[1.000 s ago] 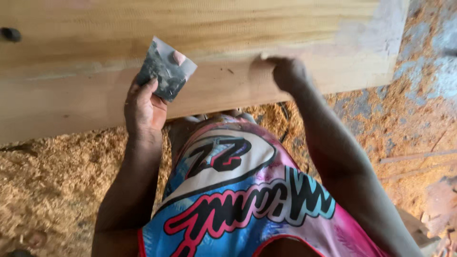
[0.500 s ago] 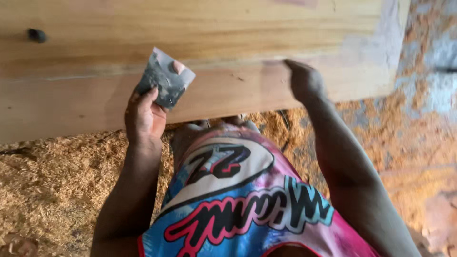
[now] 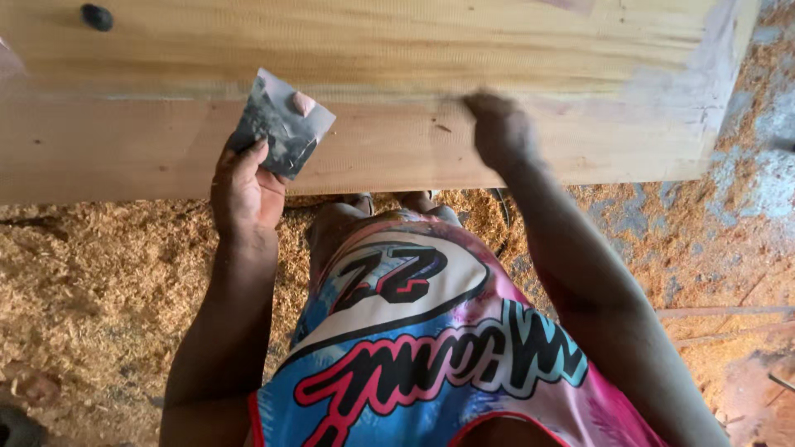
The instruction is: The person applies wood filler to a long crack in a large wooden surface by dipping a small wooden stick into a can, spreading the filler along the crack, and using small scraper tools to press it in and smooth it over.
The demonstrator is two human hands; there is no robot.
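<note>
No packages, labels, signs or screens.

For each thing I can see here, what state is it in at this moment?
Left hand: closed on a dark, smeared flat piece, raised against the board's front face.
Dark flat piece: held upright, smeared with grey paste.
Right hand: fingers pressed on the board's front edge, blurred.
Wooden board: lying flat, bare, pale filler patches near its right end.
Floor: covered with wood shavings.

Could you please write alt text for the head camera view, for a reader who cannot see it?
A person's right hand presses on the front edge of a pale wooden slab, while the left hand holds a dark, smeared square of sandpaper against it. Sawdust covers the floor below.
</note>
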